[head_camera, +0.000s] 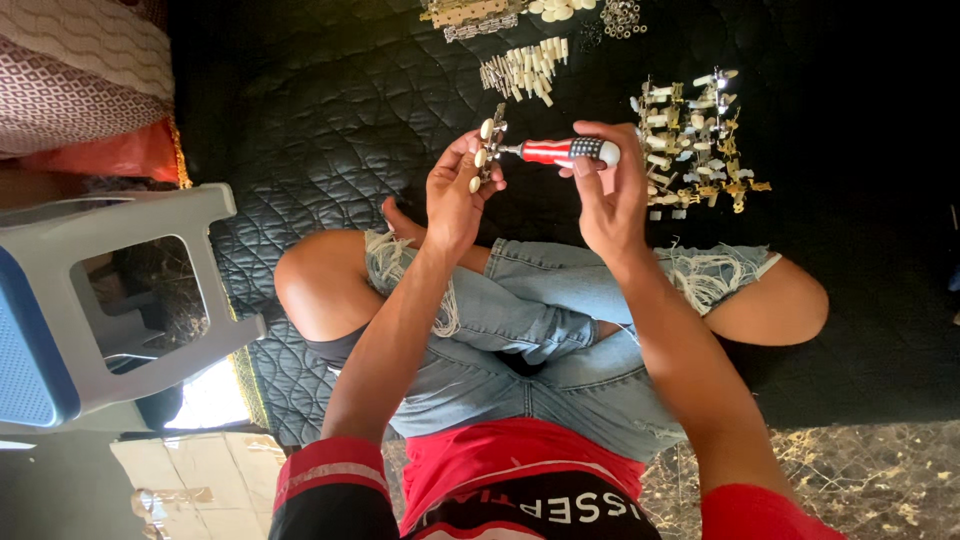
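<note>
Quilted black mat (330, 90) covers the floor under the seated person, whose crossed legs in torn denim shorts (560, 330) fill the middle of the view. To the left stands a grey plastic stool (130, 300) with a blue seat, and patterned cushions (80, 70) lie in the upper left corner, all well apart from the hands.

The left hand (455, 195) is curled around a small metal strip with cream-coloured knobs (487, 150), thumb and fingers closed on it so that it stands roughly upright above the knees. The right hand (610, 195) is closed on a screwdriver (560, 151) with a red, white and blue handle; the fingertips pinch the handle's rounded white end, and the shaft points left, its tip meeting the strip.

Just beyond the right hand a pile of brass-and-cream parts (695, 140) lies on the mat. Farther up sit a cluster of small cream pegs (525, 70), a brass plate (470, 15), and a heap of tiny metal rings (622, 15).
</note>
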